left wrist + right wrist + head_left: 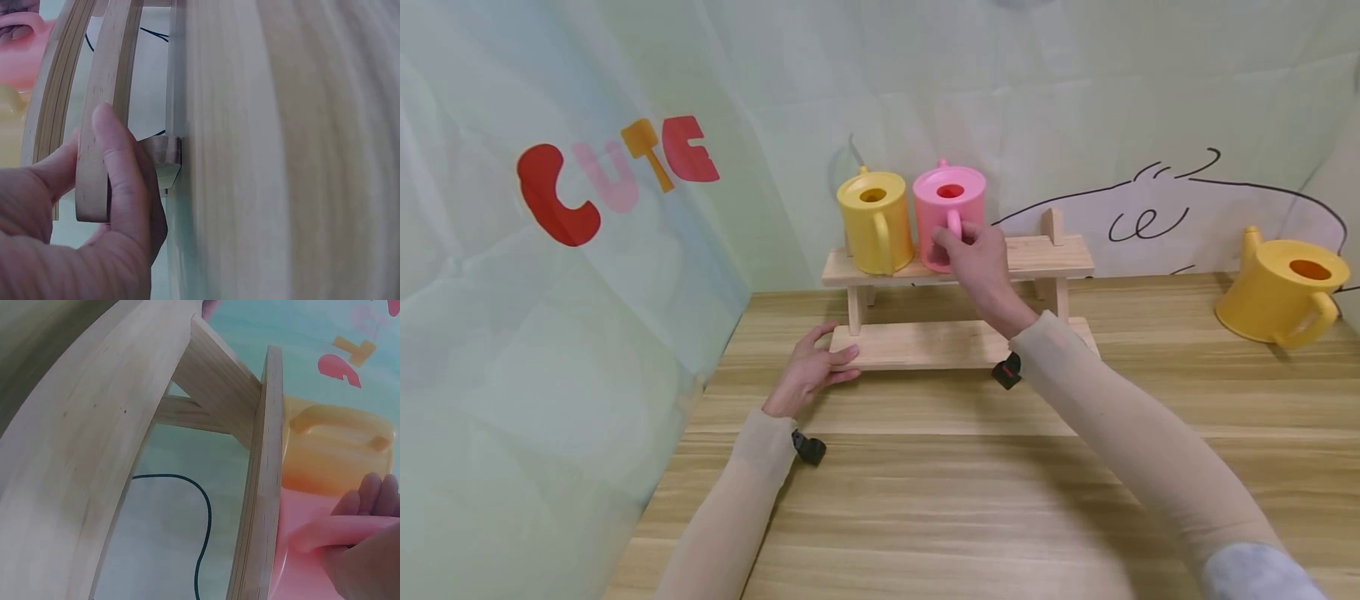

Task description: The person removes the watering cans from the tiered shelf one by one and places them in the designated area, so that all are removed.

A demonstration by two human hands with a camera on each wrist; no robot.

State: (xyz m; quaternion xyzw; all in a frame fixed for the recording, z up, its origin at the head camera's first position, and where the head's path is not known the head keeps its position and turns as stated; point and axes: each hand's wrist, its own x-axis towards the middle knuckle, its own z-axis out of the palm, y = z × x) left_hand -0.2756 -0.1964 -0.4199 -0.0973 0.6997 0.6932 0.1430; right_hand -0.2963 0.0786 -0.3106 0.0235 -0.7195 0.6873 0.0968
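A small two-tier wooden shelf stands on the table near the back wall. My left hand grips the left end of its lower board, thumb and fingers on opposite faces. On the upper board, a pink watering can stands upright beside a yellow watering can. My right hand holds the pink can's handle, its fingers around it. The two cans stand close together, spouts toward the wall and handles toward me.
Another yellow watering can stands on the table at the far right. A small wooden upright rises from the shelf's upper right end. Printed wall sheets enclose the left and back.
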